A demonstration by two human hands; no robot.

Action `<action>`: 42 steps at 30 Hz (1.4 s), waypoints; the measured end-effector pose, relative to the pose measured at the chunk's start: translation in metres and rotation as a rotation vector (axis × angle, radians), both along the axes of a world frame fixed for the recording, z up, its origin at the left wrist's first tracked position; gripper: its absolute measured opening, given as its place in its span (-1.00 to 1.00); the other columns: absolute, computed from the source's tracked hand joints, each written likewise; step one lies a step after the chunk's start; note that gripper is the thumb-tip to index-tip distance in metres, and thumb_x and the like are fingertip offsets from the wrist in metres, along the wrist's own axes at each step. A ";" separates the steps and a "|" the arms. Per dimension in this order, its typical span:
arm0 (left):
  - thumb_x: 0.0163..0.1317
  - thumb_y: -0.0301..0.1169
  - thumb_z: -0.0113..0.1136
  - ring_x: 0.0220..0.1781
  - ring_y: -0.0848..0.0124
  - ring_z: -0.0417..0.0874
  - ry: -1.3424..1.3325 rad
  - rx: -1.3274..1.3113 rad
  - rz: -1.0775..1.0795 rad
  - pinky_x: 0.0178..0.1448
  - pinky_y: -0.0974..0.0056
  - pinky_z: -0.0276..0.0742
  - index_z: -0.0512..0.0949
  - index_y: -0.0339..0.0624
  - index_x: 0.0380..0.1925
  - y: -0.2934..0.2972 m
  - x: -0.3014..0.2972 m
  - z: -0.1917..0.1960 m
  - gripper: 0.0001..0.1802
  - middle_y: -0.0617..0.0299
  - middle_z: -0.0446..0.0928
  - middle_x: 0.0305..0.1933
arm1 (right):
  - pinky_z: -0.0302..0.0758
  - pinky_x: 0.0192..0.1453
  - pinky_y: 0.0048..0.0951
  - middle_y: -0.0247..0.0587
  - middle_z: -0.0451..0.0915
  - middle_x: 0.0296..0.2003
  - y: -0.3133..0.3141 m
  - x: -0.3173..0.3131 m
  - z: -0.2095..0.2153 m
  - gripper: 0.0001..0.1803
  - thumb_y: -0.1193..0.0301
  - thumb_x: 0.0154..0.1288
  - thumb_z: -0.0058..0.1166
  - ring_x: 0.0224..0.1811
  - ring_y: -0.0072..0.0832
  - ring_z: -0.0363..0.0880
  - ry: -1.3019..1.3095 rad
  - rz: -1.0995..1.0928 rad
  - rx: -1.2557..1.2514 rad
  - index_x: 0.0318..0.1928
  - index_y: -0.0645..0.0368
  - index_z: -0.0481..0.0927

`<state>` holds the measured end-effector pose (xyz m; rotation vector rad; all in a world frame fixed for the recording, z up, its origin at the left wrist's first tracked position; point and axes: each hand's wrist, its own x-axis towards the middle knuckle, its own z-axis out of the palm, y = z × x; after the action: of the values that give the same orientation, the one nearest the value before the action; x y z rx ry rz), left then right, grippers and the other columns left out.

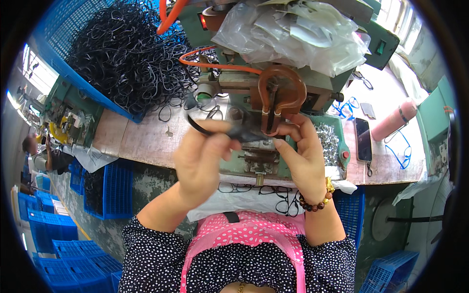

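My left hand (202,158) is closed on a black eyeglass frame (242,133), which is smeared by motion. One curved dark temple arm sticks out to the left of the fingers. The frame lies in front of the machine's jaws, just below a thick copper-coloured loop (264,95) with two downward prongs. At the right of those prongs is my right hand (305,154), its thumb and fingers bent together close to the frame's right end. What sits between its fingertips is too hidden to tell. Below the hands is the machine's metal fixture (259,158).
A blue crate (90,88) at the left brims with dark frames (129,53). Plastic bags (298,34) drape the machine. To the right lie a phone (362,139), a pink bottle (394,119), blue frames (403,154) and a tray of metal bits (327,144). More frames rest on my lap cloth (234,200).
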<state>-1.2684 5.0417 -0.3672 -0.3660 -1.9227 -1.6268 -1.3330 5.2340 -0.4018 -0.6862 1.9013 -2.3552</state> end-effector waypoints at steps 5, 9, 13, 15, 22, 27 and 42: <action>0.44 -0.52 0.14 -0.43 0.40 0.62 -0.048 -0.199 -0.086 -0.30 0.36 0.53 0.58 -0.37 -0.09 0.017 -0.012 -0.012 -0.85 0.13 0.64 -0.36 | 0.42 0.25 -0.49 -0.16 0.64 -0.01 0.018 -0.002 -0.009 -0.60 0.67 0.37 0.03 0.09 -0.52 0.58 -0.057 -0.137 0.004 0.20 0.39 0.45; 0.42 -0.49 0.19 -0.43 0.36 0.64 -0.035 -0.284 -0.070 -0.32 0.35 0.53 0.58 -0.37 -0.11 0.023 -0.023 -0.013 -0.84 0.12 0.63 -0.38 | 0.42 0.24 -0.51 -0.15 0.65 -0.04 0.045 -0.001 -0.016 -0.65 0.69 0.38 0.04 0.08 -0.54 0.58 -0.032 -0.226 -0.069 0.16 0.36 0.50; 0.34 -0.49 0.26 -0.44 0.25 0.65 -0.043 -0.310 -0.040 -0.35 0.28 0.52 0.59 -0.37 -0.14 0.022 -0.024 -0.016 -0.83 0.06 0.62 -0.36 | 0.40 0.27 -0.47 -0.17 0.62 0.01 0.076 -0.005 -0.039 -0.69 0.66 0.45 -0.01 0.10 -0.50 0.56 0.242 -0.619 0.071 0.17 0.32 0.52; 0.31 -0.49 0.28 -0.44 0.16 0.64 0.004 -0.335 -0.028 -0.36 0.24 0.52 0.59 -0.38 -0.15 0.022 -0.024 -0.021 -0.82 0.03 0.61 -0.34 | 0.42 0.25 -0.44 -0.19 0.62 0.00 0.089 -0.009 -0.058 -0.72 0.62 0.48 0.01 0.09 -0.48 0.56 0.270 -0.848 0.097 0.14 0.28 0.55; 0.26 -0.50 0.31 -0.42 0.02 0.62 0.079 -0.286 -0.012 -0.35 0.15 0.51 0.60 -0.38 -0.19 0.026 -0.026 -0.030 -0.81 -0.01 0.60 -0.34 | 0.35 0.36 -0.10 -0.06 0.60 -0.05 0.094 -0.007 -0.097 -0.70 0.60 0.16 0.22 0.22 -0.04 0.45 0.415 -0.629 0.850 -0.05 0.20 0.63; 0.19 -0.52 0.35 -0.37 0.02 0.63 0.210 -0.410 0.040 -0.28 0.11 0.54 0.61 -0.37 -0.17 0.025 -0.025 -0.017 -0.78 -0.01 0.61 -0.32 | 0.33 0.36 -0.03 -0.11 0.61 -0.06 0.077 -0.018 -0.089 -0.87 0.53 0.15 0.25 0.27 0.03 0.42 0.560 -0.626 0.994 -0.27 0.20 0.59; 0.26 -0.31 0.30 0.03 0.01 0.63 -0.650 -0.934 0.614 0.09 -0.03 0.57 0.53 -0.17 -0.15 -0.136 -0.083 -0.165 -0.75 0.00 0.51 -0.05 | 0.51 0.02 -0.27 -0.13 0.61 -0.24 0.069 -0.017 -0.111 -0.90 0.66 0.29 0.12 -0.16 -0.20 0.59 0.367 -0.775 0.588 -0.21 0.27 0.56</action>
<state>-1.3518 4.9053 -0.5326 0.4472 -2.8188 -0.3800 -1.3500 5.3031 -0.5129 -0.3687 3.2921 -1.8028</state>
